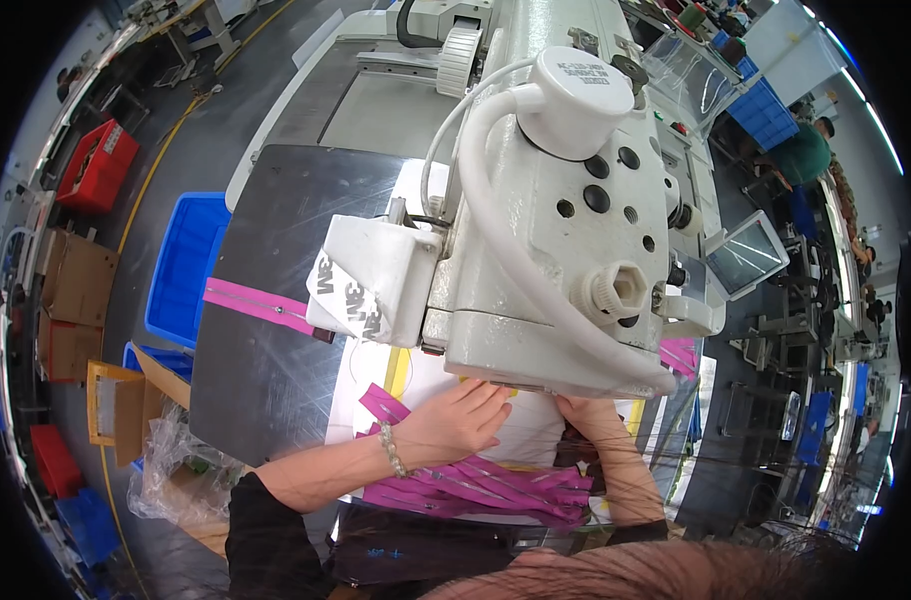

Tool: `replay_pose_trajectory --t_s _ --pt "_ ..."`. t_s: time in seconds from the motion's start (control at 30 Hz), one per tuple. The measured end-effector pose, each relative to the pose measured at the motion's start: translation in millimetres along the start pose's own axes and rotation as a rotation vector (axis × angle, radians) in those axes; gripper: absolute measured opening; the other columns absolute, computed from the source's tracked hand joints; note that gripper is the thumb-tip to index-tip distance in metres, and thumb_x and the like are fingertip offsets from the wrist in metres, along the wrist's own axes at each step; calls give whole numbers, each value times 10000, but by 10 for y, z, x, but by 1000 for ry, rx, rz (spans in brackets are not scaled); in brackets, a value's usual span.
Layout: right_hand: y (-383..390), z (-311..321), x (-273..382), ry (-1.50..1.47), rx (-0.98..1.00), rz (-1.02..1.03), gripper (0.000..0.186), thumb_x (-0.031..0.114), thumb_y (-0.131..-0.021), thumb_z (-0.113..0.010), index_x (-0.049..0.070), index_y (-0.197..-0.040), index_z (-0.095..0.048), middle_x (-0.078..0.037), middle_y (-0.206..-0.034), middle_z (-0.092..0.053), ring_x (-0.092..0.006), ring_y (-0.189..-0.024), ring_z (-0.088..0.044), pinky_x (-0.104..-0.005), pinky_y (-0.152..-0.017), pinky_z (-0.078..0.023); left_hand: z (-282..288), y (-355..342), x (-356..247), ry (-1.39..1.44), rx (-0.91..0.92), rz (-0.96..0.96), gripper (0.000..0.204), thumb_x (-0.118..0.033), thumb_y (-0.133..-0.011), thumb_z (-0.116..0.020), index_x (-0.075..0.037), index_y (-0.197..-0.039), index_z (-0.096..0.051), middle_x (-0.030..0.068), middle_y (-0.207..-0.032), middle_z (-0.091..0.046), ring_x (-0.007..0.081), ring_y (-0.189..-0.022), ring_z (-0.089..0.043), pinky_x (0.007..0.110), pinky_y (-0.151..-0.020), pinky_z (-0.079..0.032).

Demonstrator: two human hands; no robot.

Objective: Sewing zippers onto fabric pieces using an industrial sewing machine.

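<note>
A large white industrial sewing machine [546, 250] fills the middle. Just under the front of its head, my left hand [464, 420] lies with fingers stretched out over the white work surface [529, 440]; the fingertips are partly covered by the machine. My right hand [591, 415] reaches under the head from the other side, most of its fingers hidden. Whether either hand touches a piece beneath the head is not visible. Between my forearms lies a pile of magenta zippers [476, 490]. A short magenta strip [384, 403] shows beside my left wrist.
One magenta zipper [256, 299] stretches over the dark metal plate [266, 390] on the left. Beyond it stand a blue bin [186, 265], cardboard boxes [81, 270] and a red crate [98, 165]. A screen [751, 255] is mounted at the right; people work farther off.
</note>
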State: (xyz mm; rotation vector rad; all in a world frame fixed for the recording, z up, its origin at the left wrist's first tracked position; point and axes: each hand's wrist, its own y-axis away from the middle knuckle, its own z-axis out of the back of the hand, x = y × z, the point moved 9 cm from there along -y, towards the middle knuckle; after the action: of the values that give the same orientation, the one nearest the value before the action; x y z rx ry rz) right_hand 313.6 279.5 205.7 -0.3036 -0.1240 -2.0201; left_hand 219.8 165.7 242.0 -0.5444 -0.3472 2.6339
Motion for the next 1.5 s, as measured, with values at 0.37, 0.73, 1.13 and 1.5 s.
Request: replay_pose_trajectory --t_s 0.37,0.73,1.13,1.5 --pt "82 -163 25 140 -43 136 343 184 -812 -590 56 -1130 -604 -183 -1165 -570 -382 -1128 -500 -453 -996 -374 22 18 -44 -83 -11 24 471 -295 -782 -625 44 -1107 -590 140 -1134 -576 255 -1121 -518 372 -1002 -384" --pt "-256 454 498 -142 -192 350 338 206 -576 -659 192 -914 -678 31 -1031 -627 -191 -989 -568 -439 -794 -357 -42 26 -13 -41 60 70 462 -276 -827 -606 34 -1168 -564 101 -1176 -581 206 -1159 -520 330 -964 -412" --pt "-408 294 590 -135 -135 467 328 178 -639 -673 197 -965 -652 68 -1117 -603 -138 -1059 -527 -418 -792 -319 39 -18 -38 -79 10 19 430 -272 -831 -612 30 -1132 -561 132 -1142 -570 224 -1101 -528 330 -931 -416" --pt "-232 309 284 -131 -176 214 301 112 -676 -669 147 -973 -635 6 -1060 -614 -185 -1037 -564 -448 -889 -373 4 11 -13 -51 46 48 473 -292 -770 -652 44 -1094 -582 176 -1178 -572 264 -1146 -527 356 -975 -407"
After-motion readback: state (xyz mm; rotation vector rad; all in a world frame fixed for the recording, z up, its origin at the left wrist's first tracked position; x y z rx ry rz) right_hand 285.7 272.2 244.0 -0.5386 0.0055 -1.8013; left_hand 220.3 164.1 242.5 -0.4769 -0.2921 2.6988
